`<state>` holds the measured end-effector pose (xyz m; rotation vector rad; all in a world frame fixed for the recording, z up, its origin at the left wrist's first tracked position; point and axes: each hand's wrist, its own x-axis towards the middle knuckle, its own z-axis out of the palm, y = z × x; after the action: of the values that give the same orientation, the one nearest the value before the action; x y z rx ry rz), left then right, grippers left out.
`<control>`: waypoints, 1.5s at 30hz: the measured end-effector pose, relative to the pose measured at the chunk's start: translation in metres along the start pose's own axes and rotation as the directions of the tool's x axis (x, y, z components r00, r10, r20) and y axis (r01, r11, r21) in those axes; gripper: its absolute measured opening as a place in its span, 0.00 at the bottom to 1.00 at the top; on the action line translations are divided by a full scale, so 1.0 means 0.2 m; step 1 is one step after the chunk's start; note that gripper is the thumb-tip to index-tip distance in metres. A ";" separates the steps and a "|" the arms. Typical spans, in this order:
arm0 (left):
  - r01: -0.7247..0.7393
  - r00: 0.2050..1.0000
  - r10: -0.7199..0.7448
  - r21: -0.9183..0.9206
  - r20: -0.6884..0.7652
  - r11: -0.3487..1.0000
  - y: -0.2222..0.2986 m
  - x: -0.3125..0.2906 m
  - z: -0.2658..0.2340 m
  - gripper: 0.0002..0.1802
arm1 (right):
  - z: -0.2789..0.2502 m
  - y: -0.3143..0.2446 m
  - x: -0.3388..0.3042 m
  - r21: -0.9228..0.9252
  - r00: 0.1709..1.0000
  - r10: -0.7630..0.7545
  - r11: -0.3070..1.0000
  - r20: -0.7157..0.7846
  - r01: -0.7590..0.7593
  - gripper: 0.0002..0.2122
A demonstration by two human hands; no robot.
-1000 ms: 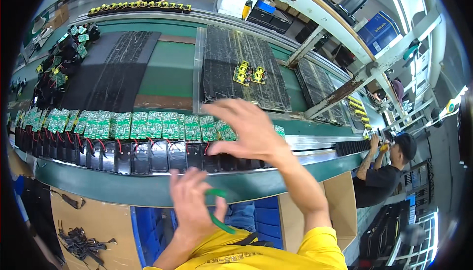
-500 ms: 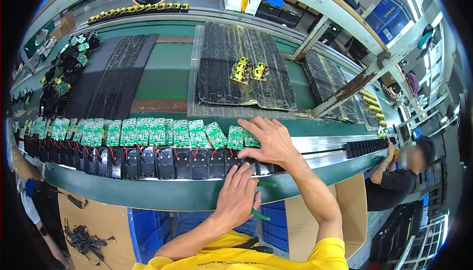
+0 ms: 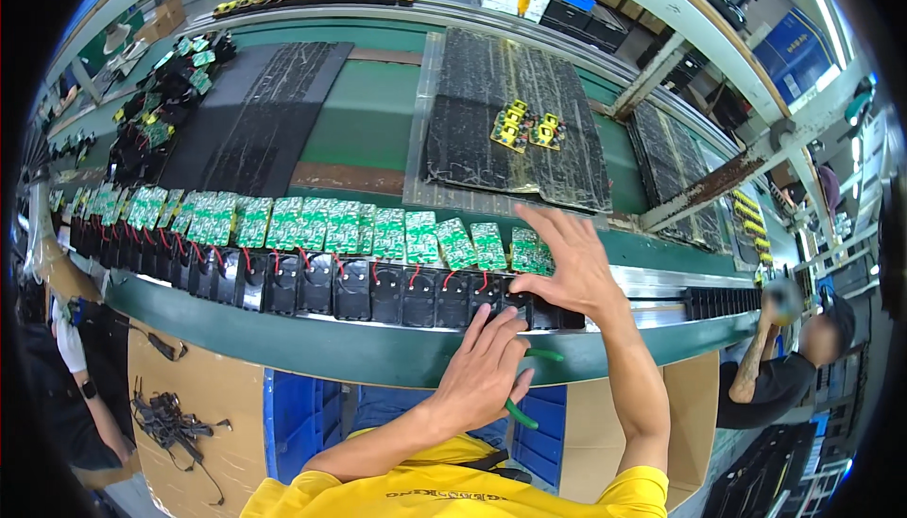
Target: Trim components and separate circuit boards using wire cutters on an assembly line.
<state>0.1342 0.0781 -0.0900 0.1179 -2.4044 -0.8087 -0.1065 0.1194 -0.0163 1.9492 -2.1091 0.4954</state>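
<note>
A long row of black plastic cases (image 3: pixel 385 293) stands along the metal rail, with green circuit boards (image 3: pixel 389 236) leaning behind them. Short red wires link boards and cases. My left hand (image 3: pixel 480 367) lies at the near side of the row, its fingertips on the cases. Tucked in it is a tool with two green handles (image 3: pixel 522 414); the tool's head is hidden by the hand. My right hand (image 3: pixel 576 267) is open, fingers spread, over the right end of the boards. A green board (image 3: pixel 531 251) shows beside its thumb.
Two yellow-and-black components (image 3: pixel 510 128) lie on a dark mat (image 3: pixel 463 74) beyond the row. Left, loose boards and black parts (image 3: pixel 156 121) are heaped. A slanted metal post (image 3: pixel 709 182) rises right. A co-worker (image 3: pixel 789 367) is at the right. Below are cardboard (image 3: pixel 198 376) and blue bins (image 3: pixel 293 423).
The view has shifted, so the bench appears farther right and the row moves with it. My right hand has lifted slightly off the end boards, fingers spreading. My left hand stays at the cases.
</note>
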 end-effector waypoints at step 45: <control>0.097 0.955 -0.080 0.048 -0.287 0.994 -0.34 -0.21 -0.50 0.20 | 0.27 -0.50 0.37 0.284 0.950 0.060 0.958 -0.306 0.031 0.25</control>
<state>0.2177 -0.0179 -0.0860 0.3456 -2.1633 -0.7047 -0.0114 0.0247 -0.0271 1.8443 -1.9355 1.0888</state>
